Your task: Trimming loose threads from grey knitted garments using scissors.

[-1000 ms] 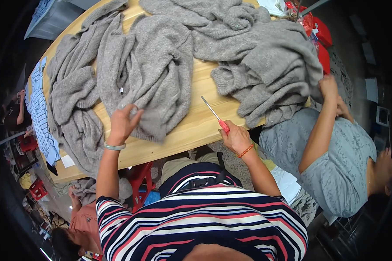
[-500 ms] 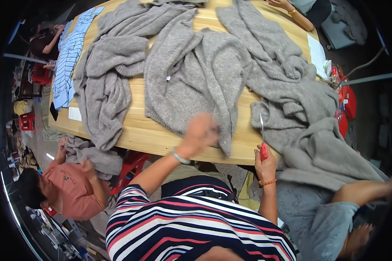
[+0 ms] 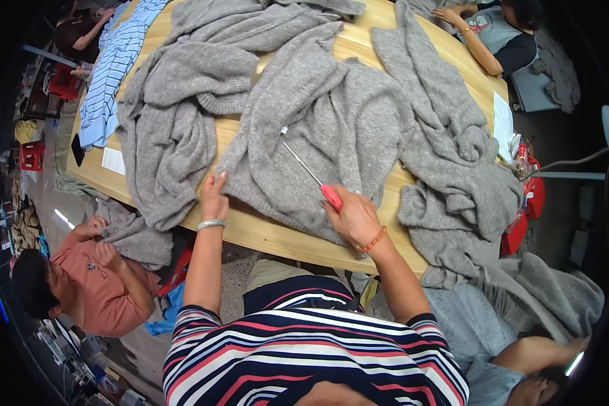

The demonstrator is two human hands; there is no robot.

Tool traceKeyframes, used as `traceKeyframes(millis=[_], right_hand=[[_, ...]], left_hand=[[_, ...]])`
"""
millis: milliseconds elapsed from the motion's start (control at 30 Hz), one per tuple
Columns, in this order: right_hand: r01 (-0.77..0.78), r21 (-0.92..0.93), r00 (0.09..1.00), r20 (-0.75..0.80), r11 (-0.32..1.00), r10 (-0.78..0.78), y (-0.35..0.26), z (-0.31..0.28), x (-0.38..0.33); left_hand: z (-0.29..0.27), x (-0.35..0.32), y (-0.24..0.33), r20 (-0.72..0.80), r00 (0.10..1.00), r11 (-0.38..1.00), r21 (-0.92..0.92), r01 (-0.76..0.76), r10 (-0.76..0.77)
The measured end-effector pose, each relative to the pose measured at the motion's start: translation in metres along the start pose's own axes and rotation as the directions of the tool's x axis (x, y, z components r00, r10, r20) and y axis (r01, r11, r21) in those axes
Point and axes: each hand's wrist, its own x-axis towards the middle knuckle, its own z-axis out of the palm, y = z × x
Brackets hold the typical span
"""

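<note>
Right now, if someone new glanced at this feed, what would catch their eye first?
Grey knitted garments heaped across the long wooden table dominate the view. The right hand grips a red-handled tool whose thin metal shaft points up and left over the middle sweater, while the left hand rests on that sweater's lower left edge. A blue striped garment lies at the far left.

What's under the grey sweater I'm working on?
The sweater lies on the wooden table, bare along the near edge. The left hand presses its hem; the right hand holds a red-handled tool over it. Whatever is beneath the fabric is hidden.
</note>
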Motion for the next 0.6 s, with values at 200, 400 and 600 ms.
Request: traceKeyframes(millis=[200, 400, 600], right_hand=[[0.035, -0.062, 0.996, 0.086, 0.997, -0.029, -0.025, 0.024, 0.100], [-0.088, -0.141, 0.993, 0.061, 0.986, 0.098, -0.001, 0.039, 0.165], [-0.291, -0.187, 0.956, -0.028, 0.938, 0.291, 0.053, 0.008, 0.172]], left_hand=[[-0.018, -0.011, 0.011, -0.007, 1.000, 0.986, -0.167, -0.016, 0.015], [-0.033, -0.012, 0.001, 0.022, 1.000, 0.992, -0.122, 0.024, -0.021], [-0.043, -0.012, 0.004, 0.000, 1.000, 0.996, -0.084, 0.008, -0.008]])
